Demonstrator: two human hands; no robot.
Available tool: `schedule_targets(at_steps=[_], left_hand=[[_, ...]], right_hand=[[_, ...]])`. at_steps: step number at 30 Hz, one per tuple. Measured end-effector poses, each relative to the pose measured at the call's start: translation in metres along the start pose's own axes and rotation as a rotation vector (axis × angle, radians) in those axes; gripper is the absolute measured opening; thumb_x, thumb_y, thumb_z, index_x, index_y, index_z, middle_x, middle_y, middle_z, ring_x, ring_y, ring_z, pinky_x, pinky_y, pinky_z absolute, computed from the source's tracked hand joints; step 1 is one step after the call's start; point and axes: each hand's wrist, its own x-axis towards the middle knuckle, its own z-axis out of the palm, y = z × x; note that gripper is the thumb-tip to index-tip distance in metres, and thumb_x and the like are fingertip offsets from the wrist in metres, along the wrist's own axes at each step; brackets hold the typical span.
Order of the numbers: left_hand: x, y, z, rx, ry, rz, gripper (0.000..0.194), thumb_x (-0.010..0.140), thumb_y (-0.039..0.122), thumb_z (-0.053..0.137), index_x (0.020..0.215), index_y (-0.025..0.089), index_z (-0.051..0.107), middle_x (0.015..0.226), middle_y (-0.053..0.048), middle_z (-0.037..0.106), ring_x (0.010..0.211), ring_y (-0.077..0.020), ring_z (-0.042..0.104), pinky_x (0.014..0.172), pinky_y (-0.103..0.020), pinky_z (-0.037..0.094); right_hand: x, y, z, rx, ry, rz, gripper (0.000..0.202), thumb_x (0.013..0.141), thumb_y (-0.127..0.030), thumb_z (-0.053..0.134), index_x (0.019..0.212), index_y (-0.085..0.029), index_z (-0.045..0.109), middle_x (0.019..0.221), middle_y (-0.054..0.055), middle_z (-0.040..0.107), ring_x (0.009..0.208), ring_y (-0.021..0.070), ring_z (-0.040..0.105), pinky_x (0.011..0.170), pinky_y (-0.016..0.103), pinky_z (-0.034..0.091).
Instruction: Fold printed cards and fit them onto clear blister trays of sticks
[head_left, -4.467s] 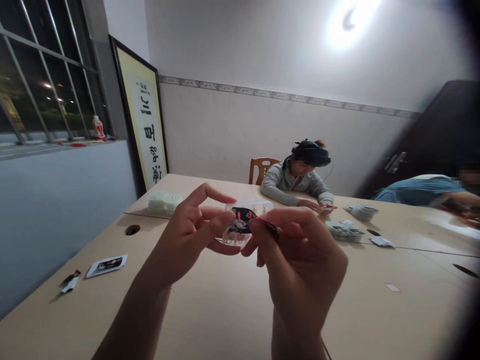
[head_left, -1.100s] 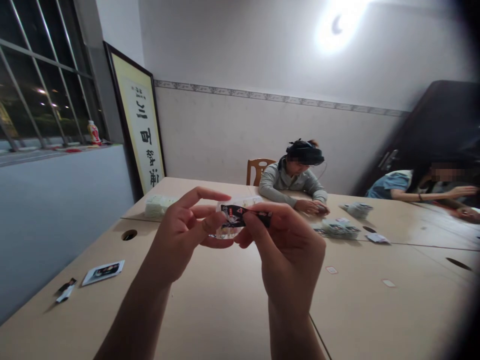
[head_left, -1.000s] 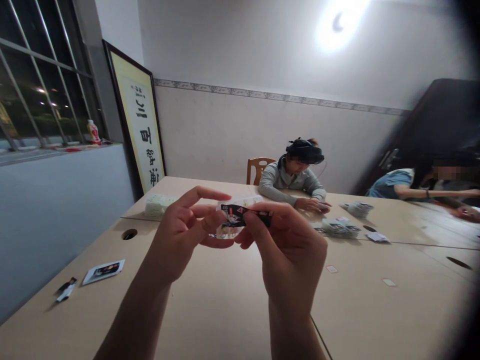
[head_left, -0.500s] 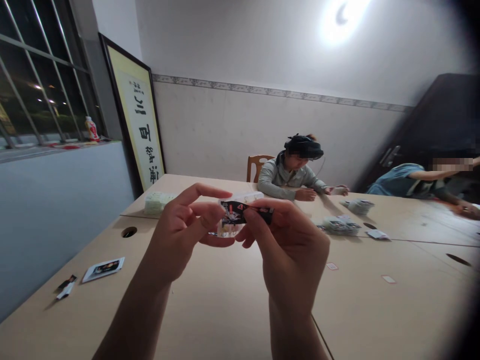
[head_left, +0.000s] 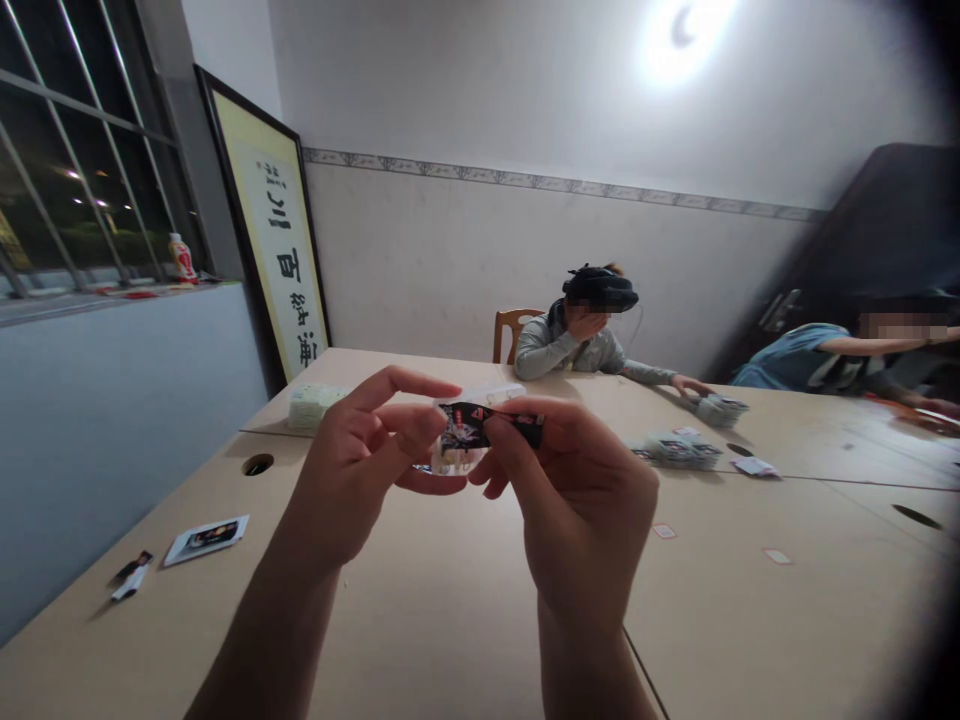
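Note:
In front of me, above the table, my left hand (head_left: 367, 440) grips the left side of a small pale card (head_left: 457, 462) with its fingers curled round the edges. A black printed strip (head_left: 466, 426) lies across the card's front. My right hand (head_left: 574, 480) pinches the right part of that strip between thumb and forefinger, and its other fingertips are by the card's lower right edge. Parts of the card are hidden behind the strip and my fingers.
On the table (head_left: 442, 610) are a white packet (head_left: 206, 540), a small black-and-white piece (head_left: 133, 576), a pale stack (head_left: 313, 408), piled packets (head_left: 679, 450) and another pile (head_left: 720, 410). One person (head_left: 577, 345) sits opposite; another (head_left: 802, 358) leans in at right.
The person opposite has raised one hand to the face and reached the other to the far pile. My hands, the card and the strip have hardly moved.

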Motion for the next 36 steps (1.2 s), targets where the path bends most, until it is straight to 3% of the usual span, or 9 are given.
schedule_targets(at_steps=[28,36], left_hand=[[-0.001,-0.001,0.01,0.111,0.144,0.035,0.023,0.088,0.04,0.074,0.099,0.021,0.066,0.07,0.002,0.076,0.065,-0.0165,0.076,0.055,-0.023,0.065],[-0.005,0.004,0.022,0.241,0.252,0.085,0.015,0.091,0.035,0.069,0.095,0.021,0.064,0.067,0.004,0.073,0.059,-0.0137,0.073,0.05,-0.018,0.062]], right_hand=[[0.001,0.0,0.004,-0.074,0.035,0.006,0.008,0.084,-0.014,0.073,0.085,-0.023,0.071,0.069,-0.003,0.072,0.05,0.0094,0.063,0.04,0.018,0.051],[0.001,0.0,0.005,-0.09,0.038,0.008,0.008,0.083,-0.014,0.072,0.083,-0.022,0.069,0.066,-0.004,0.07,0.05,0.0089,0.062,0.04,0.018,0.048]])
